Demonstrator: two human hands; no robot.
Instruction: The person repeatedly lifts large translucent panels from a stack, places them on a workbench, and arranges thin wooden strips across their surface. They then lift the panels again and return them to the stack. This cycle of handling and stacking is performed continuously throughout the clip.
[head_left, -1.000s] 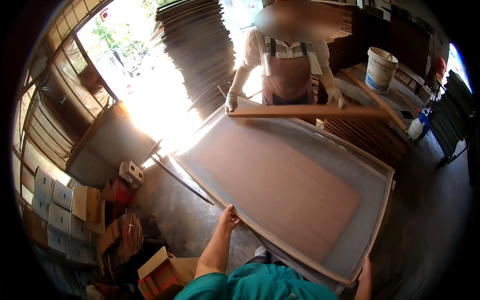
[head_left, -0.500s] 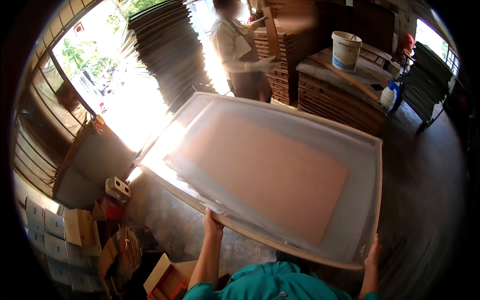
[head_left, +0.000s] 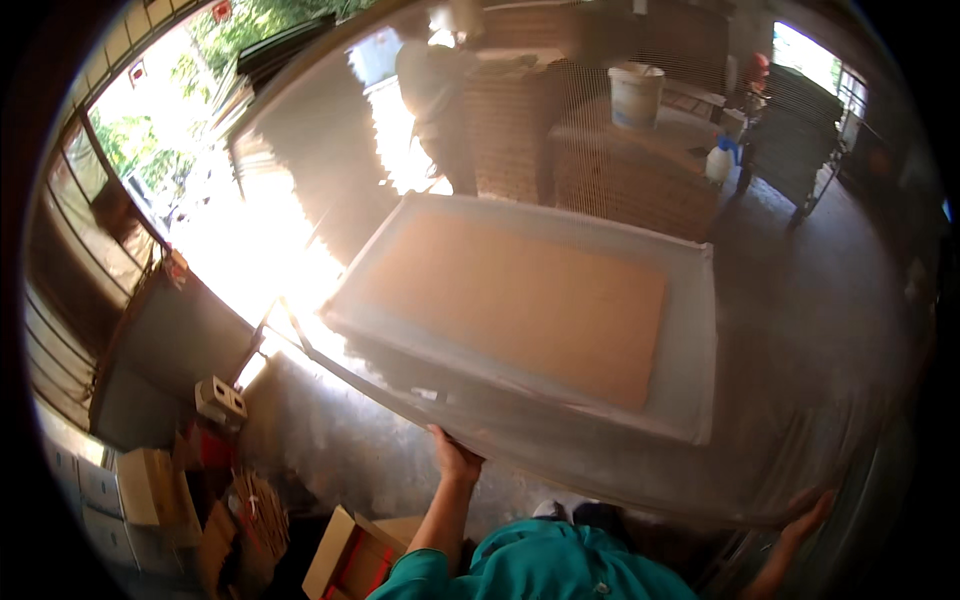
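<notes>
A large mesh screen on a thin frame (head_left: 390,410) is raised and tilted before me, its sheer mesh covering much of the view. My left hand (head_left: 457,460) is closed round its near edge, left of the middle. At the near right corner my right hand (head_left: 808,512) grips the same frame; its fingers are partly blurred. Through the mesh shows a pale, rectangular surface (head_left: 685,330) with a raised rim. A flat brown sheet (head_left: 520,300) lies on it, apart from both hands.
Behind the mesh, a person (head_left: 435,100) stands beside stacked brown boards (head_left: 510,130). A white bucket (head_left: 636,97) and a spray bottle (head_left: 718,162) stand on another stack. Cardboard boxes (head_left: 150,485) crowd the lower left. A grey panel (head_left: 165,360) stands at the left.
The mesh screen has lifted off the pale surface and tilted up, its far edge now near the top of view. My right hand has moved outward to the right and slightly lower.
</notes>
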